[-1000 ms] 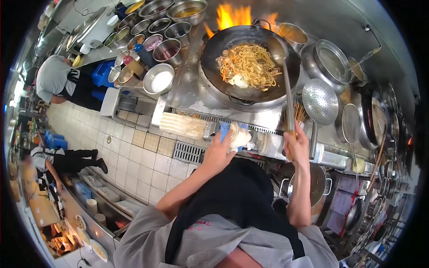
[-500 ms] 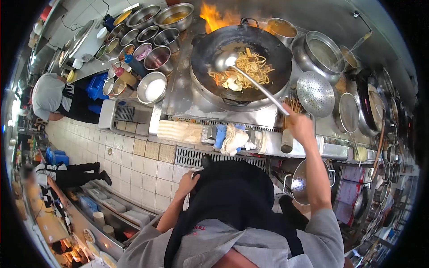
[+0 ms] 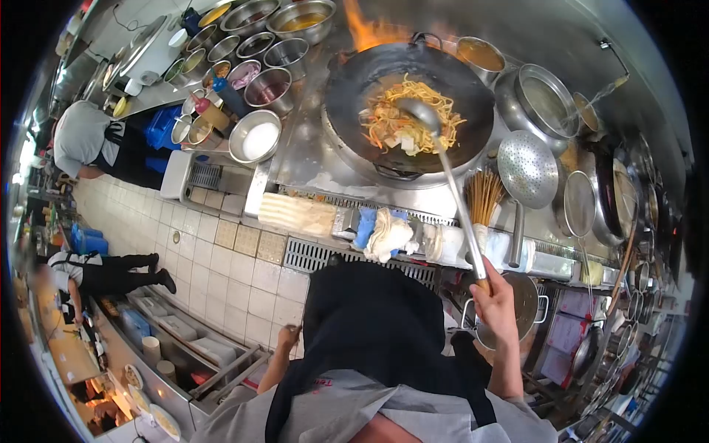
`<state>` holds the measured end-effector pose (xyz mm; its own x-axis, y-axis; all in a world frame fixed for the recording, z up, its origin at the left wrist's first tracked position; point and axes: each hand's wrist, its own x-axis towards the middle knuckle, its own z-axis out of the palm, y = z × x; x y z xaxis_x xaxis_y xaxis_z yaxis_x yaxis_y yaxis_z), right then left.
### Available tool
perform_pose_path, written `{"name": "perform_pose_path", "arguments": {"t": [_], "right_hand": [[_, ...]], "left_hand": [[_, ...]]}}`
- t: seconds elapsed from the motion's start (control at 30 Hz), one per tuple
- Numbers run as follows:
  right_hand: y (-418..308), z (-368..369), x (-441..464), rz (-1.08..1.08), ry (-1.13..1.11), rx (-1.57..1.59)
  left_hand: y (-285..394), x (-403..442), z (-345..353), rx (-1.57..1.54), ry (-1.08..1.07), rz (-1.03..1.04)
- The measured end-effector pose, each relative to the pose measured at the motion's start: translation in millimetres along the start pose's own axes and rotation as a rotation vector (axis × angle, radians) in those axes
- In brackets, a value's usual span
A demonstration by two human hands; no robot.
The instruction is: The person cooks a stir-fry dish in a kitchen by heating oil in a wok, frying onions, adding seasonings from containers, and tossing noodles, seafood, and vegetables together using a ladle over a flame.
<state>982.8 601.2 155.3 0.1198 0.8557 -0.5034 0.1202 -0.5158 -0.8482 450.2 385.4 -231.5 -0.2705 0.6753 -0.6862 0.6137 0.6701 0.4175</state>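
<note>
My right hand (image 3: 496,299) is closed round the wooden grip end of a long metal ladle (image 3: 456,196). The ladle's bowl rests in a heap of fried noodles (image 3: 391,124) with bits of vegetable and pale chunks. They lie in a big black wok (image 3: 343,100) on the stove, and flames (image 3: 369,33) rise behind it. Low beside my dark apron (image 3: 373,317) is my left hand (image 3: 289,337), small in view with curled fingers. What it holds, if anything, I cannot make out.
Right of the wok are a perforated strainer (image 3: 527,170), a bamboo brush (image 3: 484,193) and a water-filled pot (image 3: 546,100). Ingredient bowls, one with white powder (image 3: 261,140), stand at left. Folded cloths (image 3: 388,235) line the stove's front edge. Two people (image 3: 88,136) are farther left.
My right hand has drawn back toward me, and the ladle's bowl has moved right into the noodles, which are more heaped together. My left hand has moved down, away from the apron's upper edge.
</note>
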Motion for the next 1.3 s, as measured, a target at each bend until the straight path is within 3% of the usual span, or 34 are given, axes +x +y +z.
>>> {"name": "perform_pose_path", "arguments": {"t": [0.03, 0.1, 0.13, 0.3, 0.5, 0.6, 0.7, 0.83, 0.9, 1.0, 1.07, 1.17, 1.23, 1.3], "right_hand": [[9.1, 2.5, -5.2, -0.042, 0.063, -0.031], [30.3, 1.1, -8.0, -0.143, 0.197, -0.102], [33.9, -0.2, -6.8, -0.144, 0.21, -0.098], [-15.5, 74.3, 20.7, -0.234, 0.203, -0.004], [-148.8, 235.4, 130.5, -0.501, -0.082, 0.081], [-227.7, 313.7, 224.4, -0.436, -0.167, 0.18], [-287.1, 384.7, 325.5, -0.414, -0.107, 0.039], [-325.8, 435.8, 424.2, -0.189, -0.071, -0.147], [-334.6, 442.0, 419.2, -0.056, -0.114, 0.086], [-330.7, 440.3, 405.2, 0.075, -0.327, 0.549], [-309.3, 421.1, 401.7, 0.045, -0.619, 0.908], [-271.6, 385.6, 350.0, -0.023, -0.887, 1.463], [-244.0, 370.0, 285.0, -0.148, -0.907, 1.48], [-212.1, 358.8, 219.6, -0.207, -0.654, 1.465]], "left_hand": [[39.7, -5.8, -13.7, -0.132, 0.116, -0.181], [41.3, 19.1, -17.0, -0.161, 0.253, -0.044], [63.0, 21.1, -29.8, -0.154, 0.223, -0.134], [44.6, 77.9, -51.1, -0.096, 0.154, -0.1], [-21.5, 137.8, -88.8, -0.19, 0.059, -0.143], [-8.7, 123.6, -144.0, -0.528, 0.055, -0.273], [-31.0, 115.6, -179.7, -0.686, 0.102, -0.338], [-83.4, 92.5, -196.3, -0.828, 0.159, -0.447], [-121.5, 82.7, -186.4, -0.857, 0.126, -0.515], [-148.5, 67.0, -180.9, -0.422, -0.029, -0.516], [-165.1, 66.9, -179.1, -0.38, -0.03, -0.264], [-188.7, 85.0, -182.4, -0.291, -0.057, 0.14], [-190.9, 120.9, -187.4, -0.13, -0.027, 0.351], [-189.1, 163.2, -184.9, 0.13, 0.059, 0.498]]}}
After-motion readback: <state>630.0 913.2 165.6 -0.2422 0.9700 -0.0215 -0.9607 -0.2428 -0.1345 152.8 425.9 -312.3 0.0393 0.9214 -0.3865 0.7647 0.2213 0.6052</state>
